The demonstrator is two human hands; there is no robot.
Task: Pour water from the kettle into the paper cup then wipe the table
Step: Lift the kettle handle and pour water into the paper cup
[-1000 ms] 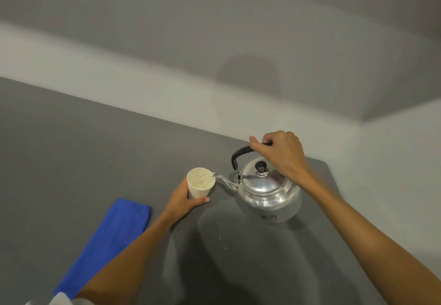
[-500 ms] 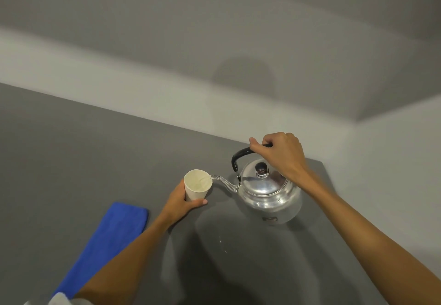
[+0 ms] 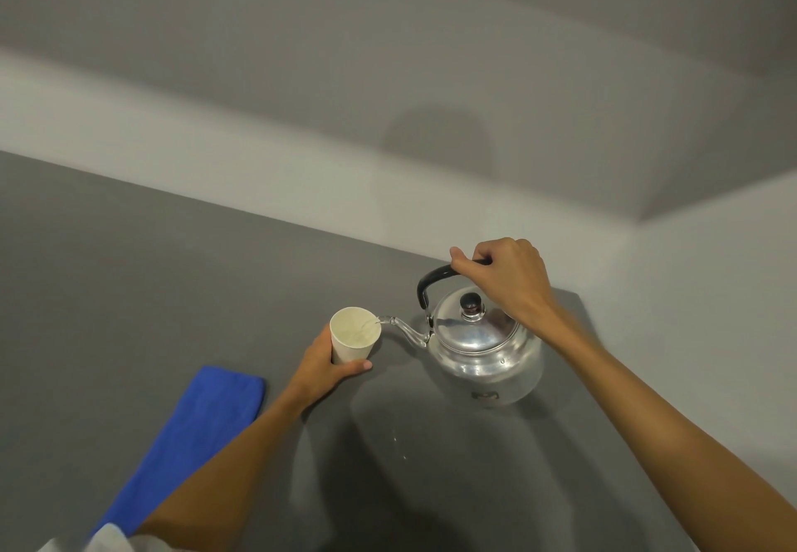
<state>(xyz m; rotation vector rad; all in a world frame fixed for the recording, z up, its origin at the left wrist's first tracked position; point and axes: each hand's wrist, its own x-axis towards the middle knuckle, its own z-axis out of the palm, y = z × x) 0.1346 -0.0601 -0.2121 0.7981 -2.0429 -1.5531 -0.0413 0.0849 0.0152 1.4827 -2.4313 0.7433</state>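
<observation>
A shiny metal kettle (image 3: 483, 348) with a black handle hangs tilted above the grey table (image 3: 129, 292), its spout at the rim of a white paper cup (image 3: 354, 335). A thin stream of water runs from the spout into the cup. My right hand (image 3: 504, 279) grips the kettle's handle from above. My left hand (image 3: 327, 370) is wrapped around the lower part of the cup, which stands left of the kettle. A folded blue cloth (image 3: 189, 435) lies on the table to the left of my left forearm.
A few small water drops (image 3: 399, 448) lie on the table in front of the kettle. Pale walls meet in a corner behind the table; the table's right edge runs just past the kettle.
The cup and the kettle have shifted slightly left together and the view has dipped a little. Water keeps running from the spout into the cup.
</observation>
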